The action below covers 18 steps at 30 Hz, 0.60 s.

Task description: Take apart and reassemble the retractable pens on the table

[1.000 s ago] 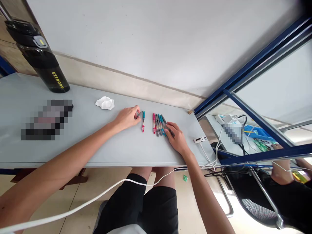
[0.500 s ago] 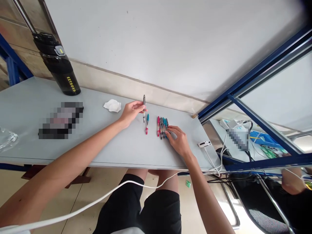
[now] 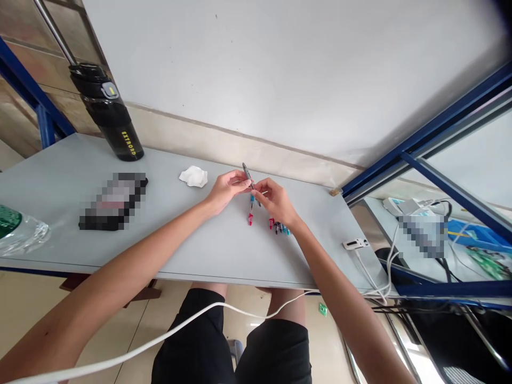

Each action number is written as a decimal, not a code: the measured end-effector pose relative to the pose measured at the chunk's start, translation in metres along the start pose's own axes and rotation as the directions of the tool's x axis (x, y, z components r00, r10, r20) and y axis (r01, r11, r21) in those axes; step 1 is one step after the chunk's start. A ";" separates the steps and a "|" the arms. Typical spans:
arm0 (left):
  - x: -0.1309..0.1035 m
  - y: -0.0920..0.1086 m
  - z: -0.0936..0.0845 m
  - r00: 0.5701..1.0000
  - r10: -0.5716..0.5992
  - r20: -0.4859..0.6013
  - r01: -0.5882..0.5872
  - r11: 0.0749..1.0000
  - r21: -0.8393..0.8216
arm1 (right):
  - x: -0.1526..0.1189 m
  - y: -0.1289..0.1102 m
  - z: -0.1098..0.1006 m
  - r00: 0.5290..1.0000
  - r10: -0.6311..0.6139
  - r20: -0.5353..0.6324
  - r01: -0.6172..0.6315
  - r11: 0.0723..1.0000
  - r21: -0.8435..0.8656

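Observation:
A dark grey pen (image 3: 246, 172) is tilted above the desk, pinched between the thumb and fingers of my left hand (image 3: 229, 190). My right hand (image 3: 276, 199) has its thumb and fingers closed round the lower part of the same pen, close beside the left fingertips. Beneath the two hands lies a pen with a blue upper end and a pink lower end (image 3: 250, 217), partly covered. A row of several pens (image 3: 280, 229) lies under my right hand; only their pink, grey and blue lower ends show.
On the desk (image 3: 192, 245) are a crumpled white tissue (image 3: 193, 176), a black bottle (image 3: 116, 125), a blurred-out dark item (image 3: 114, 202) and a clear plastic bottle (image 3: 24, 234). A white power strip (image 3: 355, 244) with cables sits to the right. A white cable (image 3: 160, 333) crosses my lap.
My right hand has left the row of pens and moved up and left to the grey pen. The grey pen has gone from nearly upright to tilted. The view has shifted slightly.

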State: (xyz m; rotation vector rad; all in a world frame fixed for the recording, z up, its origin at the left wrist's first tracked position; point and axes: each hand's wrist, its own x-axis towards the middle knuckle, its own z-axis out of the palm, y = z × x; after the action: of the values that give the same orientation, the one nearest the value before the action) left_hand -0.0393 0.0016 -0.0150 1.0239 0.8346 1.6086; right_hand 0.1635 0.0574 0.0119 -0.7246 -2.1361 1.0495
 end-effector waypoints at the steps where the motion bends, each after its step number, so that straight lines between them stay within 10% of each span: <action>1: 0.001 -0.001 -0.002 1.000 0.012 -0.024 -0.012 1.000 0.011 | 0.009 0.002 0.002 1.000 -0.006 0.017 0.005 0.999 0.043; 18: -0.002 -0.006 -0.003 0.989 -0.018 -0.146 0.059 0.957 0.284 | 0.001 0.024 0.009 0.979 -0.198 0.055 0.205 0.961 -0.187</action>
State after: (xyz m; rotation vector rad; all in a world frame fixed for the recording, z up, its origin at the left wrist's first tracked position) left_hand -0.0390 0.0012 -0.0221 1.0956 1.2066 1.5693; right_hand 0.1614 0.0664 -0.0118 -0.5630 -2.3087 0.7619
